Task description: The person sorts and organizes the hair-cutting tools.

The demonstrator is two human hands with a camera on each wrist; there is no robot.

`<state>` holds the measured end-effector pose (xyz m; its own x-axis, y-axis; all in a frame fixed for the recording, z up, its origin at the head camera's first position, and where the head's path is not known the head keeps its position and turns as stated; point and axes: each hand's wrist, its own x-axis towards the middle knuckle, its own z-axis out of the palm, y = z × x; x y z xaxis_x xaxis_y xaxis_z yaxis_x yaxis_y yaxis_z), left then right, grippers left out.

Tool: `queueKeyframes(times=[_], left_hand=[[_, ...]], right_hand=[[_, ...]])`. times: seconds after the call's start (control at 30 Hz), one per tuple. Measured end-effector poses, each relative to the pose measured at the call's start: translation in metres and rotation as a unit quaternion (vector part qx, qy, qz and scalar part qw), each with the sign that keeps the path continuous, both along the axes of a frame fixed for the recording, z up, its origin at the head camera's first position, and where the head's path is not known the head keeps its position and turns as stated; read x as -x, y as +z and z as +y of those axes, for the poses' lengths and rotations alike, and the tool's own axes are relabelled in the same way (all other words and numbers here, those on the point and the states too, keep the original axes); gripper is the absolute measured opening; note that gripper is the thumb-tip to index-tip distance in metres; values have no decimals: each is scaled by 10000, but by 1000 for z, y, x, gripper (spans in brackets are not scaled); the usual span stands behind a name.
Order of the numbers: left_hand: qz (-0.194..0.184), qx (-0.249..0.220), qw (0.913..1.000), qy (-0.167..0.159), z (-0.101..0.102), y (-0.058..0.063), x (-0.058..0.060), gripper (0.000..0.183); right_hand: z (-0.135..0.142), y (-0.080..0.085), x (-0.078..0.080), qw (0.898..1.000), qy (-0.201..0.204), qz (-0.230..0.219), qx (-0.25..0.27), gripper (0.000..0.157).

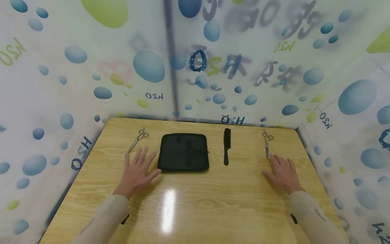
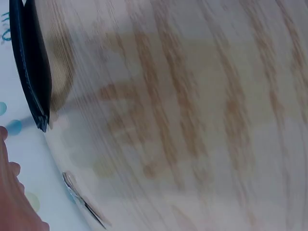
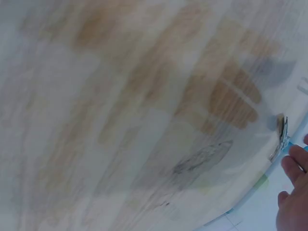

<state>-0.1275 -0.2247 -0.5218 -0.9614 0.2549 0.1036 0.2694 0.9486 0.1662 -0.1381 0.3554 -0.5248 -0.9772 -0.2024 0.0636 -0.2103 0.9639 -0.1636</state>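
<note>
On a wooden table [image 1: 219, 203], from left: silver scissors [image 1: 137, 139], tips near a left hand [image 1: 137, 174] with fingers spread; a black case [image 1: 182, 153] beside its thumb; a black comb [image 1: 226, 146]; a second pair of scissors [image 1: 267, 144], tips near a right hand [image 1: 283, 173], fingers loosely extended.

Head cam's up above the worktop [image 1: 219, 203], facing forward and down, so you get the far edge and both far corners. Left wrist cam's way closer, turned sideways, sharing the case [image 1: 182, 152] and left scissors [image 1: 138, 140] with it. Right wrist's also close in, sharing the right scissors [image 1: 267, 145].
</note>
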Motion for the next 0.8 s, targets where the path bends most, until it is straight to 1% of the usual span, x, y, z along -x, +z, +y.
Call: queueKeyframes(times=[0.2, 0.33, 0.57, 0.8], left_hand=[[-186, -56, 9998, -97, 11, 0, 1, 77], [-190, -132, 9995, -205, 16, 0, 0, 76], [-231, -156, 9991, -318, 23, 1, -1, 75], [-127, -211, 9989, -390, 30, 1, 1, 73]], right_hand=[[-5, 4, 9, 9998, -131, 139, -22, 64], [-8, 5, 18, 9996, -272, 69, -14, 57], [-10, 8, 37, 9977, -625, -201, -142, 55], [-8, 12, 55, 9943, -950, -470, -146, 55]])
